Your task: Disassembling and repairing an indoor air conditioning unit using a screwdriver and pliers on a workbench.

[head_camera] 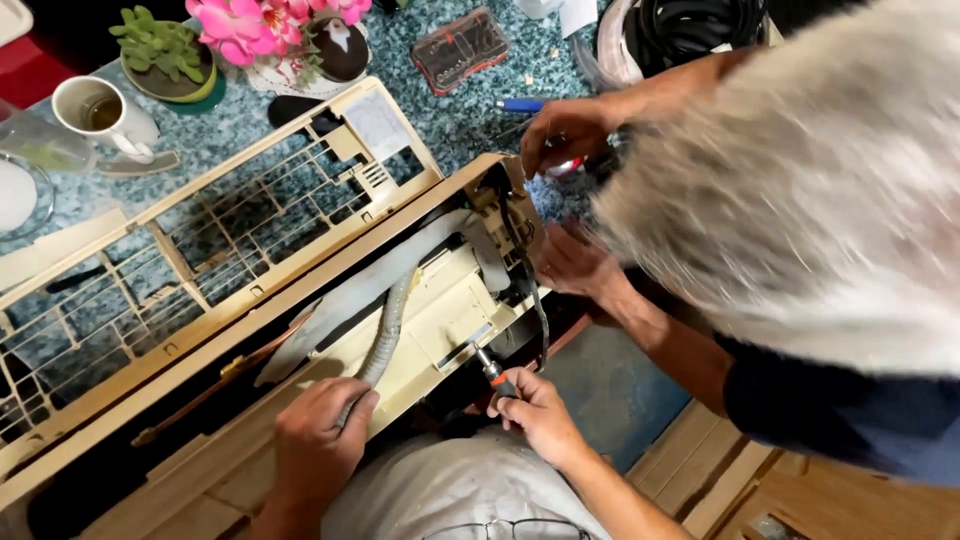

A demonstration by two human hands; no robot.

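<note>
- A long beige air-conditioner unit lies slantwise across the blue-speckled table, near left to far right, back side up so its inner parts face you.
- Its slatted front cover rests flat on the table just beyond it, set aside but touching its far edge.
- A co-worker leans in from the right, grey hair filling that side; one hand grips the unit's far right end, the other hand rests beside the same end, seemingly steadying it.
- Your left hand is curled, fingers closed on the lower end of the ribbed grey drain hose, pressing it against the casing.
- Your right hand is wrapped around an orange-handled screwdriver, its tip angled up into the unit's near right edge.
- Far left on the table stand a white mug, a small green plant, and pink artificial flowers; a clear parts box lies farther right.
- Wooden planks show at near right, below the table.
</note>
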